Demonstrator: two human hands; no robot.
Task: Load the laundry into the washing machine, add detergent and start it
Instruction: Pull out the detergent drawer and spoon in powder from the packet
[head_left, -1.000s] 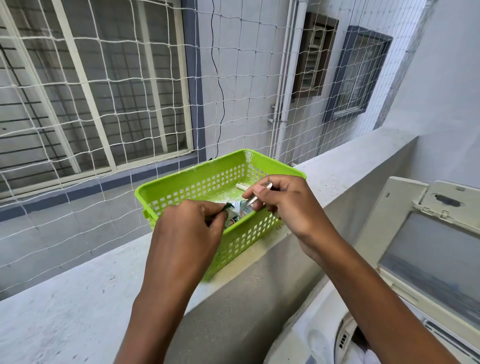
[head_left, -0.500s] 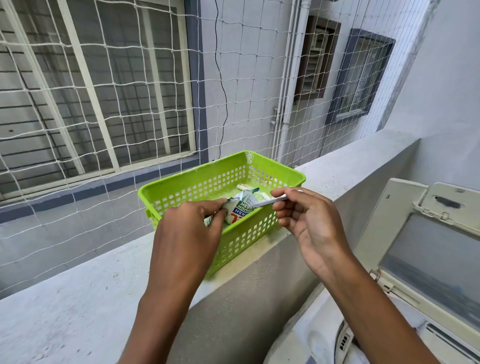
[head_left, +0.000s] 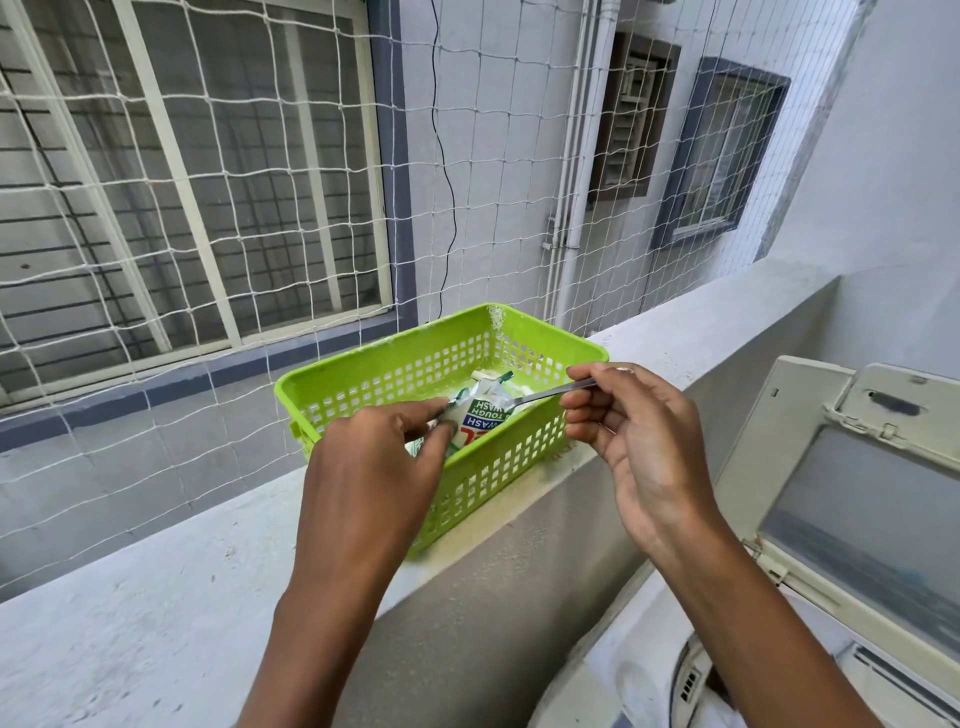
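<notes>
Left hand (head_left: 374, 462): at 7 o'clock of the basket, its fingers clamped on the lower end of the detergent packet (head_left: 475, 415), holding it over the basket's near wall.
Right hand (head_left: 631, 431): at 3 o'clock of the basket, palm turned toward you, fingers pinched together on the handle of a metal spoon (head_left: 550, 394).
Spoon: its bowl end reaches to 9 o'clock, into the torn mouth of the packet; whether it carries powder you cannot tell.
Detergent packet: white, with blue and green print, inside the green basket (head_left: 519, 467), tilted with its open end up.
Basket: it sits on the grey ledge (head_left: 156, 623), with white powder dusted over its floor.
Change: a second ago your right hand was closed over the packet, knuckles up; it has drawn back toward 3 o'clock and rolled open, so the spoon handle now shows in full. Your left hand has kept its grip.
Meaning: you appear to be scooping detergent, so the adding step is under way but not done.
Washing machine (head_left: 649, 691): at 5 o'clock, below the ledge, lid (head_left: 857, 493) raised, ready to take the scoop.
Laundry: the drum's inside is out of view.
</notes>
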